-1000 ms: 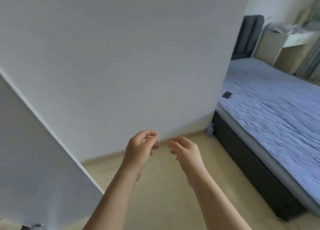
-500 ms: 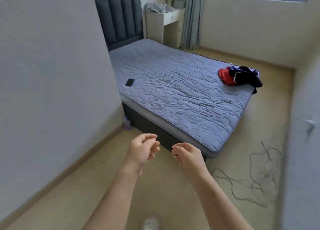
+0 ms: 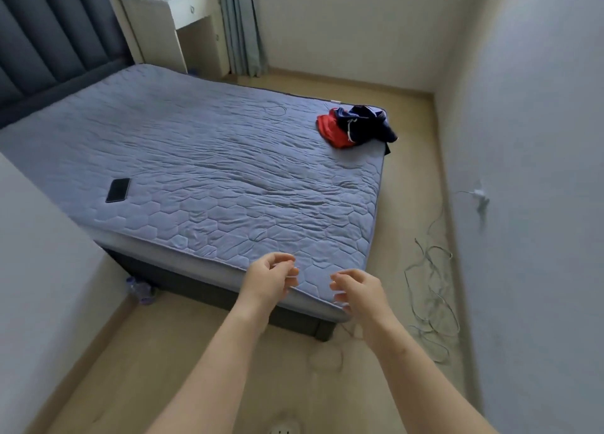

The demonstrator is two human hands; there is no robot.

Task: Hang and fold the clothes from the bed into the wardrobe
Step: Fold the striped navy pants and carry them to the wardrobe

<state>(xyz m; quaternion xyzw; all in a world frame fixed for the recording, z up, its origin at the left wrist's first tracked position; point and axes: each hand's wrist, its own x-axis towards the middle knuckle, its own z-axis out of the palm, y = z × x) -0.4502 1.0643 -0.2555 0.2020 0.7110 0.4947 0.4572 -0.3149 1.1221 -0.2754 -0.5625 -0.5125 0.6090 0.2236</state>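
A blue-grey quilted bed [image 3: 209,159] fills the middle of the view. At its far right corner lies a small heap of clothes: a dark navy garment [image 3: 366,124] on top of a red one [image 3: 331,132]. My left hand [image 3: 269,278] and my right hand [image 3: 358,291] hover side by side over the bed's near corner, fingers loosely curled and empty. The clothes lie well beyond both hands. No wardrobe is in view.
A black phone [image 3: 118,190] lies on the bed's left side. Loose cables [image 3: 431,290] trail on the floor at the right wall. A white desk [image 3: 173,25] and a curtain [image 3: 240,25] stand behind the bed. White walls close in left and right.
The view has swung right, from a white wall to the whole bed. The bed is now closer, and my hands have kept their pose in front of me.
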